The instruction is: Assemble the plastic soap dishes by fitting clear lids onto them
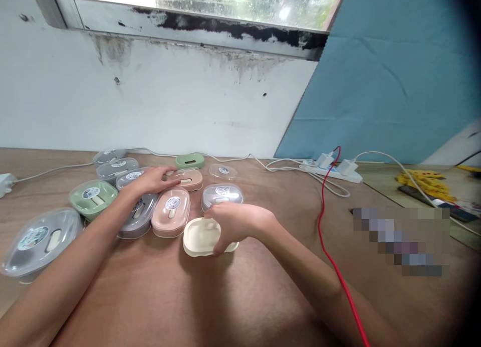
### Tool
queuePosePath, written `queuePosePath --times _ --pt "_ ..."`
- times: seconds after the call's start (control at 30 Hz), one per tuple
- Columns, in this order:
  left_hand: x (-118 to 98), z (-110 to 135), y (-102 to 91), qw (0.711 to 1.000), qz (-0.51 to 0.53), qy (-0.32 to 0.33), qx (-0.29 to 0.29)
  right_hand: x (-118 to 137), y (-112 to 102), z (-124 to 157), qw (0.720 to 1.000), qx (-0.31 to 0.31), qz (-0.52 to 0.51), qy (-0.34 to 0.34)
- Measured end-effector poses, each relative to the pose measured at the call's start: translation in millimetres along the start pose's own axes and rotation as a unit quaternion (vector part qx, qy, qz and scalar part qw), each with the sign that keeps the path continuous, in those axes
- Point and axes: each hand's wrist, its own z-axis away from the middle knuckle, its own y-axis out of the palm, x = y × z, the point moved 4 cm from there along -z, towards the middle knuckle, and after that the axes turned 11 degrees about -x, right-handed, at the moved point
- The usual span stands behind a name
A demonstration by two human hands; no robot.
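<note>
My right hand (pixel 235 224) grips a cream soap box base (pixel 199 236) by its right side, just above the tabletop. It carries no lid. My left hand (pixel 156 180) reaches to the back of the group, its fingers around the left end of a pink soap box (pixel 192 180). A second pink soap box (pixel 172 214) with a clear lid and round sticker sits just in front of it. Behind my right hand is a grey soap box (pixel 222 194) with a clear lid. Farther back lie a loose clear lid (pixel 223 172) and a green slotted piece (pixel 190 160).
Lidded green (pixel 93 196) and grey soap boxes (pixel 41 241) stand left, partly behind my left forearm. A red cable (pixel 323 226) crosses the wooden table (pixel 278 287) at right. A power strip (pixel 347 174) lies against the wall, with yellow gloves (pixel 428 184) beyond.
</note>
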Motion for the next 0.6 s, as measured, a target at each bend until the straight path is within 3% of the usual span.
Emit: queuePosePath --times 0.6 --pt "1 -1 -3.6 0.998 0.049 -0.033 -0.025 11 11 -3 0.999 -0.010 0.053 -0.002"
